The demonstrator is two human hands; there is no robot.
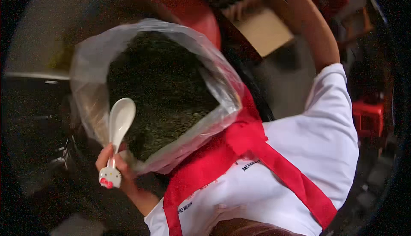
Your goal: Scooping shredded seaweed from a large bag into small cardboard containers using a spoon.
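My left hand (120, 167) grips a white spoon (122, 117) near its cat-face handle end with a pink bow. The spoon's bowl points up over the left rim of a large clear plastic bag (91, 62). That bag stands wide open in front of me, and dark greenish loose material (160, 98) fills its inside; what it is cannot be told. Whether my left fingers also hold the bag's rim is unclear. My right arm reaches up and away past the top edge, with the hand out of view.
A tan box-like thing (266, 32) lies beyond the bag at the upper right, with a blurred skin-toned shape beside it. A rounded red object (199, 17) stands behind the bag. Another red item (367, 117) is at the far right. My red apron touches the bag's near side.
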